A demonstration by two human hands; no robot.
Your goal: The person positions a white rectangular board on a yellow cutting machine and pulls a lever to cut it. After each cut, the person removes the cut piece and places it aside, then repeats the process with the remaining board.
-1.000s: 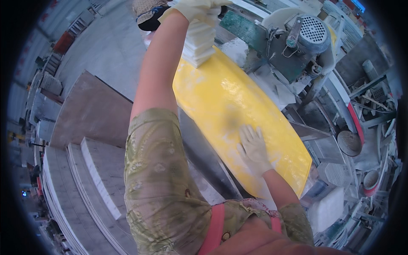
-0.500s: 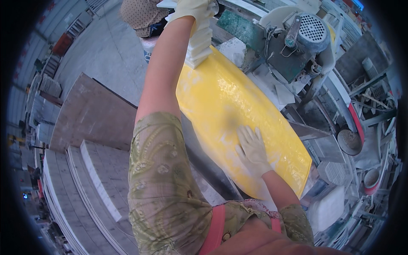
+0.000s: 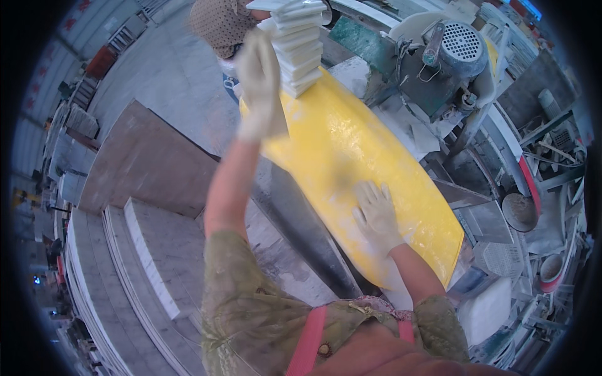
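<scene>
Setting: stone workshop, grey dusty floor (image 3: 169,81), slabs and machines all round.
Table: long yellow table (image 3: 401,182), wet and glossy, running from top centre to lower right.
Tiles: stack of white tiles (image 3: 296,44), on far end of table, slightly uneven, edges stepped.
Left hand: gloved left hand (image 3: 260,84), arm stretched far forward, flat against left side of tile stack, touching it; fingers extended, not wrapped round anything.
Right hand: gloved right hand (image 3: 377,216), palm down on yellow table, fingers spread, holding nothing.
Gap: hands well apart, right one near body, left one at far end.
Slabs: brown slab (image 3: 147,163) left of table; pale grey slabs (image 3: 106,263) stacked in steps below it.
Machine: motor (image 3: 461,47) with ribbed round housing, just beyond right edge of table, top right.
Buckets: round grey bucket (image 3: 519,212) right of table; red-rimmed one (image 3: 552,269) lower right.
Block: white block (image 3: 486,310) near lower end of table.
Other person: patterned head covering (image 3: 219,22) at top, just behind tile stack; rest hidden.
Clothing: green patterned sleeves (image 3: 251,301), pink strap (image 3: 310,344) at bottom edge.
</scene>
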